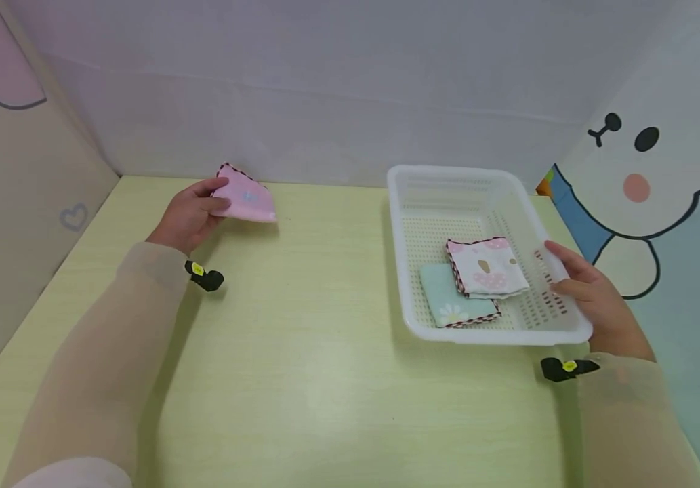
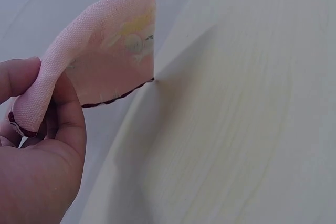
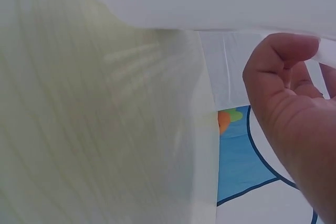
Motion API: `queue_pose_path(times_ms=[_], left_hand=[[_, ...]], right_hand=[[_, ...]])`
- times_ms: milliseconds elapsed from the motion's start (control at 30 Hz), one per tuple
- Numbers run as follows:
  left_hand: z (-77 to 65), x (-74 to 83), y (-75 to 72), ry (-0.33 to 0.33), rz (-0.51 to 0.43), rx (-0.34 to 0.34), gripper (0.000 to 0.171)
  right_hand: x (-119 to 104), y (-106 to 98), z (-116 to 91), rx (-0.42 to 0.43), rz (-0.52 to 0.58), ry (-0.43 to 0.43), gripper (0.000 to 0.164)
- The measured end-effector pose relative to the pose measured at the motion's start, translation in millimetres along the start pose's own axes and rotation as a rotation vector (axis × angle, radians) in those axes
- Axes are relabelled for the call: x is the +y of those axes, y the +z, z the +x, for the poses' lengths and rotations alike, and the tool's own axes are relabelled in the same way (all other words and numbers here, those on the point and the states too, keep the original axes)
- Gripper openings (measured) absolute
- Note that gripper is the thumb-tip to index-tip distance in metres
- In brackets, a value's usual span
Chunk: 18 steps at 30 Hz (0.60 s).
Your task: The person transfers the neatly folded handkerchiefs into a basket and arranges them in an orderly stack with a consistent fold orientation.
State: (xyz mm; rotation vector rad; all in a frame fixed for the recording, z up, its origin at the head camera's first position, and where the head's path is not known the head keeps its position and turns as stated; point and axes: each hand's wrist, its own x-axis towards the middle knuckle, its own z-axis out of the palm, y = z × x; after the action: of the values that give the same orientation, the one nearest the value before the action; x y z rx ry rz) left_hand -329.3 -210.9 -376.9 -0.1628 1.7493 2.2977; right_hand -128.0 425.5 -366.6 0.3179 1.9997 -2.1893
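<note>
My left hand (image 1: 186, 213) pinches a folded pink cloth (image 1: 246, 195) by its edge, above the table's far left part. In the left wrist view the pink cloth (image 2: 100, 51) bends between thumb and fingers, its dark trim along the lower edge. My right hand (image 1: 600, 298) grips the right side of a white plastic basket (image 1: 398, 251). Inside the basket a white patterned cloth (image 1: 487, 268) overlaps a mint green cloth (image 1: 453, 295) with a daisy. The right wrist view shows the right hand (image 3: 294, 93) with curled fingers at the basket's white rim; some fingertips are hidden.
A pale wood-look table (image 1: 301, 352) lies under both arms. A whitish sheet (image 1: 325, 102) stands along its back edge. To the right is a panel with cartoon animals (image 1: 636, 203); a pale panel (image 1: 20, 224) borders the left.
</note>
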Motion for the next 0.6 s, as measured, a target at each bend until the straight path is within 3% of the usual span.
queue_pose_path(times_ms=[400,600], left_hand=[[-5.5,-10.2,8.9,0.035,-0.043,-0.043,0.054],[-9.2,-14.0,14.0,0.068,-0.108,-0.086,0.053]], right_hand=[[0.0,-0.5,-0.9,-0.003,-0.028,-0.020,0.073],[-0.2,2.3,-0.4,0.023,-0.025,0.019,0.074]])
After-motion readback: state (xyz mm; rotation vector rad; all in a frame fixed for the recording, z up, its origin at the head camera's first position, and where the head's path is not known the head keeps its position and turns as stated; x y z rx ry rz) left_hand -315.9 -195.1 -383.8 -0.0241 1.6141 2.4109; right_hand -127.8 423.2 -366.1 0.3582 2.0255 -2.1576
